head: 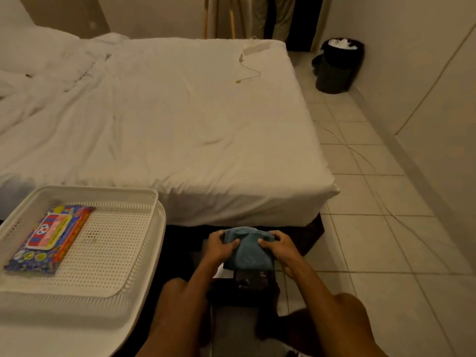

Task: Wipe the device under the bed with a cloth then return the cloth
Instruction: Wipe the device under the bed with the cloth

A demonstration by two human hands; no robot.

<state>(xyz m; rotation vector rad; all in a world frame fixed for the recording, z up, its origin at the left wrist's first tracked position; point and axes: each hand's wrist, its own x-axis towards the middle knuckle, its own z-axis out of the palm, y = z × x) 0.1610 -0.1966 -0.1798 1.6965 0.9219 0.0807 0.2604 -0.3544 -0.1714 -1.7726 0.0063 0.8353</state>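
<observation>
A head-worn camera looks down at a person crouched at the foot of a bed (180,119) covered in a white sheet, which fills the upper left and centre of the frame. Low in the centre, both hands press a folded blue-grey cloth (248,249) onto a dark device (253,280) that sits on the floor just below the mattress edge, partly in shadow. The left hand (221,247) grips the cloth's left side, the right hand (279,247) its right side; the fingers of both are curled closed around the fabric, thumbs on top. Only a small dark patch of the device shows beneath the cloth, so its shape is hard to tell. At lower left sits a white perforated tray (123,256) holding a colourful packet of wipes (51,235). A black bin (337,65) stands at upper right on the tiled floor. To wipe well, it seems best to keep the cloth flat under both palms, use even strokes across the whole top, and avoid shoving the device further under the bed.
</observation>
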